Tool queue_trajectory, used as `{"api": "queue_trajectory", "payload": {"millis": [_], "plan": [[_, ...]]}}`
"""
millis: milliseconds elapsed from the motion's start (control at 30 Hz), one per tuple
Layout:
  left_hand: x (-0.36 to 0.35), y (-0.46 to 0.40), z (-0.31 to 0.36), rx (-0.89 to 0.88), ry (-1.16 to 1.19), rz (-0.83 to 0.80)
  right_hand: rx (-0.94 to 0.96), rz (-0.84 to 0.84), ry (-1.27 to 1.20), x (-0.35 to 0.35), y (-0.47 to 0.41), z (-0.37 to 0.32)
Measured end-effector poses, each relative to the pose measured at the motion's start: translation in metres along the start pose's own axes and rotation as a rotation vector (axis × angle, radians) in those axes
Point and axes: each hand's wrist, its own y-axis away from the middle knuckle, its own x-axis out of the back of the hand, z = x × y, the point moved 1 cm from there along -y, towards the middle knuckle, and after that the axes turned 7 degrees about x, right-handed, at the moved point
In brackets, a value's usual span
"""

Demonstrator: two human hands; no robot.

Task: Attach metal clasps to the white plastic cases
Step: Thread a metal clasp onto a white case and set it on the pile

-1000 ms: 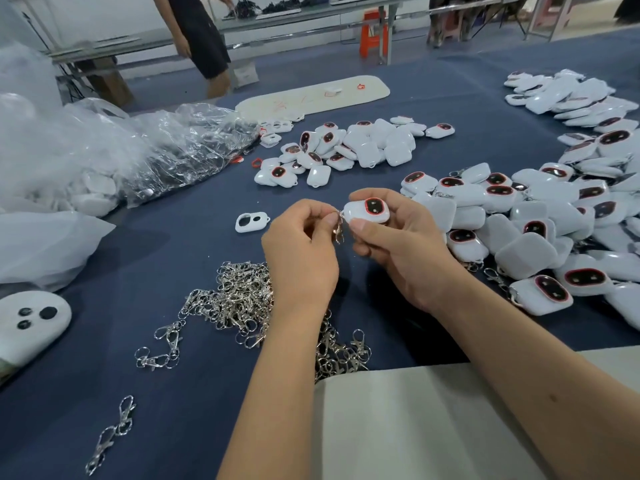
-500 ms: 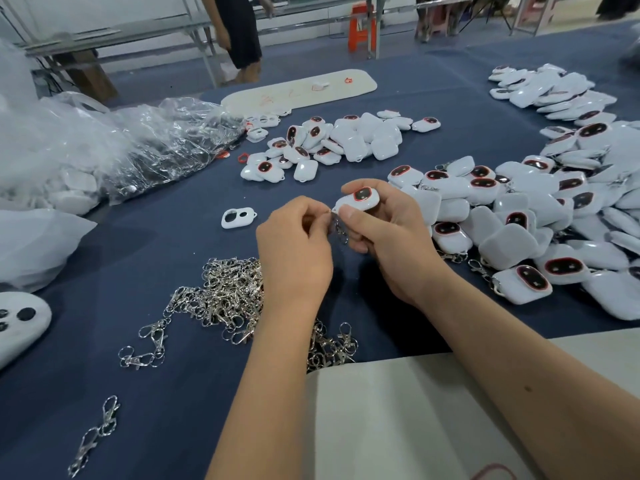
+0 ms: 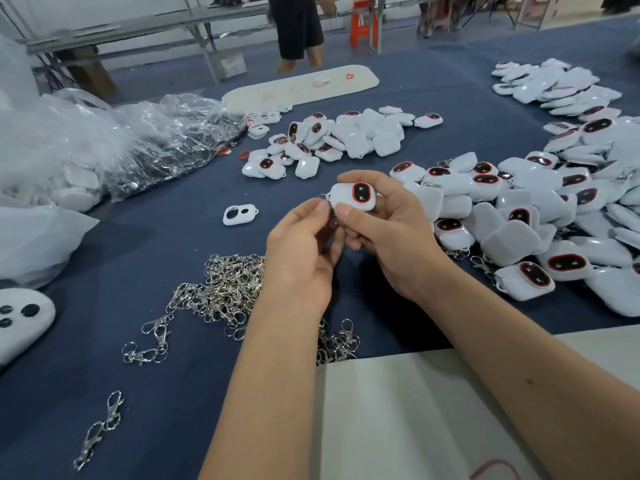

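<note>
I am gripping a white case [image 3: 355, 196] in my right hand [image 3: 388, 233], while my left hand [image 3: 304, 251] is pinching a metal clasp [image 3: 325, 199] at its corner.

- The hands meet above the middle of the table [image 3: 433, 84]; the left hand [image 3: 301, 251] is just left of the right hand [image 3: 384, 233].
- The case [image 3: 355, 196] sits in the right hand's fingers, above the left hand's fingertips; the clasp [image 3: 325, 199] is at the case's left edge, between both hands.
- A heap of clasps [image 3: 225, 292] lies on the table under and left of the left wrist.
- A pile of cases [image 3: 554, 209] lies to the right.
- A smaller pile [image 3: 339, 136] lies behind the hands.
- A lone frame [image 3: 240, 214] lies left of the hands.
- Plastic bags [image 3: 121, 140] lie at the far left.
- A flat board [image 3: 301, 86] lies behind the smaller pile.
</note>
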Motion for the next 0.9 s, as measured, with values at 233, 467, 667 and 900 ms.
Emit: {"api": "queue_trajectory", "payload": {"millis": [233, 467, 667, 900], "plan": [[0.0, 0.003, 0.0, -0.226, -0.167, 0.087, -0.091, 0.016, -0.07, 0.003, 0.0, 0.0], [0.006, -0.003, 0.003, -0.534, -0.605, 0.174, -0.163, 0.064, -0.167, 0.007, -0.002, -0.001], [0.01, 0.002, 0.007, -0.876, -1.103, 0.165, -0.166, 0.088, -0.137, 0.006, -0.001, -0.001], [0.012, 0.002, 0.008, -0.78, -1.147, 0.152, -0.137, 0.106, -0.024, 0.003, 0.0, 0.0]]}}
